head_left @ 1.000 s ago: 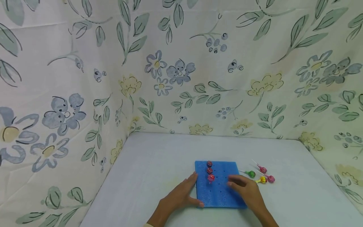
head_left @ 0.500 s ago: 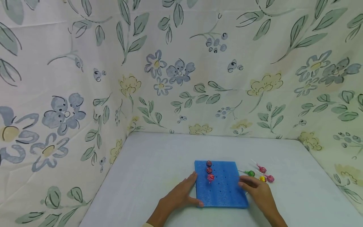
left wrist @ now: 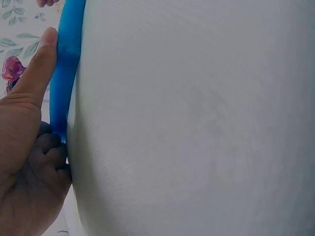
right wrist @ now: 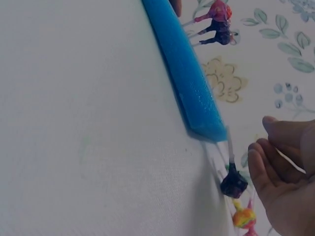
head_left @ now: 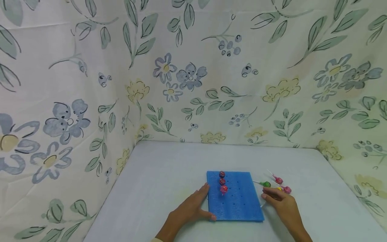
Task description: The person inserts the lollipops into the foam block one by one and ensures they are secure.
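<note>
The blue foam block (head_left: 234, 196) is steadied at its left edge by the left hand (head_left: 188, 211), thumb along the side. Right of the block, the right hand (head_left: 282, 203) hovers loosely open, empty, over the loose lollipops (head_left: 279, 186); one stick should be pinched low.

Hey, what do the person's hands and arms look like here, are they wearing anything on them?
Both are bare: the left hand and the right hand wear no gloves, rings or watch that the views show. The forearms are uncovered too, apart from a sliver of pale sleeve cuff at the bottom edge of the head view on the left arm. Fingernails are short and unpainted.
</note>
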{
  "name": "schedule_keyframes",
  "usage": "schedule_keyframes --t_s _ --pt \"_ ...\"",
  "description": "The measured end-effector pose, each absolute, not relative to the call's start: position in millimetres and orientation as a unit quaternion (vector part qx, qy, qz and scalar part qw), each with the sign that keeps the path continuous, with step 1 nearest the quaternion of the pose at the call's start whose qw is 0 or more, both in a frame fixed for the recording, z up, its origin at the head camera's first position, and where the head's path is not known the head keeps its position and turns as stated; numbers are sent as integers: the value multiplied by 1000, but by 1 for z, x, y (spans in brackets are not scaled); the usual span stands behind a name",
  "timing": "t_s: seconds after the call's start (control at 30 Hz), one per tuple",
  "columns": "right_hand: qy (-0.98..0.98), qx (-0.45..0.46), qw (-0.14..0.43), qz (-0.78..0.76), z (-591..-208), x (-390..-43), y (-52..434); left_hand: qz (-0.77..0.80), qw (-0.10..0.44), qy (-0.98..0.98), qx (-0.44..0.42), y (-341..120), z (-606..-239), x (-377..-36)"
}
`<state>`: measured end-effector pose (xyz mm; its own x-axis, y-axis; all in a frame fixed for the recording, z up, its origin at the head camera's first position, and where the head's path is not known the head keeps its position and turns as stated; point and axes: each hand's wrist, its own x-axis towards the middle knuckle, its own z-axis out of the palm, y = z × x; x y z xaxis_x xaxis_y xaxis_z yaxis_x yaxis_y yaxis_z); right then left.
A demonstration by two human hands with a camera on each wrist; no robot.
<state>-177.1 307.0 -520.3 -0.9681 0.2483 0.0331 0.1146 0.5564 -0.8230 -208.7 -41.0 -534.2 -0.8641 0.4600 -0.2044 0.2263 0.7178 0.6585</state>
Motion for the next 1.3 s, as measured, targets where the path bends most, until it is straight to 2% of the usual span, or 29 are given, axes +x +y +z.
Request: schedule_keyframes --t_s 0.43,0.97,1.3 --pt "-878 -133 104 448 -522 -174 322 320 173 911 195 -42 -534 -210" --pt "-883 -187 60 427 -533 -182 330 320 170 911 199 -42 -535 -209" --pt "-899 -172 39 401 -536 -185 334 317 168 911 203 -41 -536 -210"
